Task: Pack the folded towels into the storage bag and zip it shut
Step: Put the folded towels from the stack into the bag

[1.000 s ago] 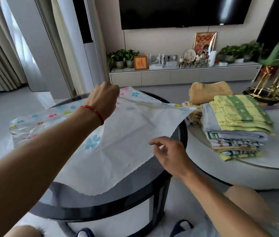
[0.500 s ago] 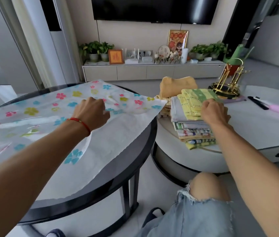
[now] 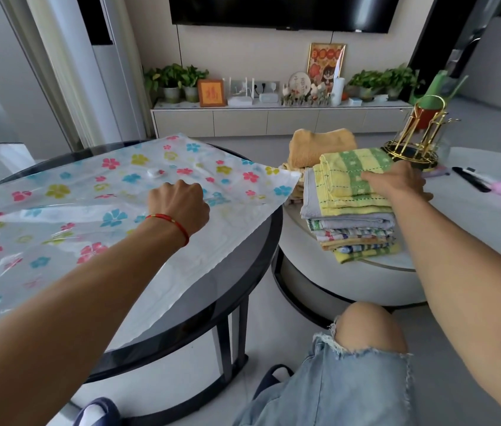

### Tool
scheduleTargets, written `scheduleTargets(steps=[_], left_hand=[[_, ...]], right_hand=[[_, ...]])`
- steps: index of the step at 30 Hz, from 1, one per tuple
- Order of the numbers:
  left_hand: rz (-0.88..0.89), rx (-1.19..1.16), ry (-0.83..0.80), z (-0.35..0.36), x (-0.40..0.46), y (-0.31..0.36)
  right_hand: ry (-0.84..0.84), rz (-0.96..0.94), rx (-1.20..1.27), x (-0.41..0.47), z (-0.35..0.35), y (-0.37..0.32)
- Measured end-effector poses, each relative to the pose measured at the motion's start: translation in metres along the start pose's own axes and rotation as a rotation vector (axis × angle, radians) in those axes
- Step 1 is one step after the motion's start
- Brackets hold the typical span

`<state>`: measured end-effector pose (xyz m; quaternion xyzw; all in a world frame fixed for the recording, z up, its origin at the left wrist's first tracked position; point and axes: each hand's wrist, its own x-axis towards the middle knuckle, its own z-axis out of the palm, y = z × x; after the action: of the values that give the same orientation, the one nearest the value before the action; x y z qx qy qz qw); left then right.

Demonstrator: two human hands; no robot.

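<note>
Meanwhile, the left hand (image 3: 181, 204), a red string bracelet (image 3: 170, 224) at its wrist, was curled into a fist on the flower-printed storage bag (image 3: 89, 192), knuckles up; whether the fingers pinched the plastic underneath could not be told. The bag lay flat beneath and around that hand, spread over the dark round glass table (image 3: 243, 272), its white valve (image 3: 154, 172) just beyond the knuckles and its far corner reaching toward the towels. The right hand (image 3: 396, 182) rested on top of the stack of folded towels (image 3: 350, 222), fingers bent over the yellow-and-green towel (image 3: 344, 179) that crowned the pile; how firmly it held that towel was not clear. The stack sat under that hand on the white round table (image 3: 473, 222), just beside the bag's corner. An orange folded towel (image 3: 319, 146) lay beyond the stack, away from the hand. A gold wire rack (image 3: 412, 142) stood just past the right hand's knuckles, and a black pen (image 3: 470, 179) lay farther to its right.
</note>
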<state>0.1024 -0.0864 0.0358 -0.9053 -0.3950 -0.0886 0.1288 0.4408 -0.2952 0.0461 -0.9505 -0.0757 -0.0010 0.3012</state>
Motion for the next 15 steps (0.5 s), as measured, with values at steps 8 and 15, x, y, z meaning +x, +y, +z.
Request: scheduleTargets(steps=[8, 15], left_hand=[[0.014, 0.05, 0.018, -0.001, 0.0, -0.001], [0.032, 0.009, 0.091, -0.005, 0.007, -0.004]], right_hand=[[-0.146, 0.035, 0.303, 0.012, -0.018, -0.003], [-0.527, 0.022, 0.811, 0.005, -0.029, -0.008]])
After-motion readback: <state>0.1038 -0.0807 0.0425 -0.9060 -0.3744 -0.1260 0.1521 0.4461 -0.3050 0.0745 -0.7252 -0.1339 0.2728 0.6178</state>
